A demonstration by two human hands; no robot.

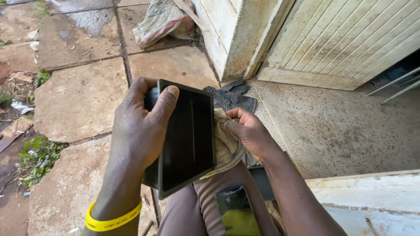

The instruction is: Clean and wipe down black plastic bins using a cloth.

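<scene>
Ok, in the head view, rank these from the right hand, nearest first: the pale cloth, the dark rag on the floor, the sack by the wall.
1. Pale cloth: gripped in the right hand, against the dark panel.
2. Dark rag: on the floor just beyond the hand.
3. Sack: far off, top of view, left of the white wall.

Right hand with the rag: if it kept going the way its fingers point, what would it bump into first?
Probably the dark flat panel. The right hand presses a dirty cloth against the panel's edge, fingers pointing toward it, while the left hand grips the other side.
</scene>
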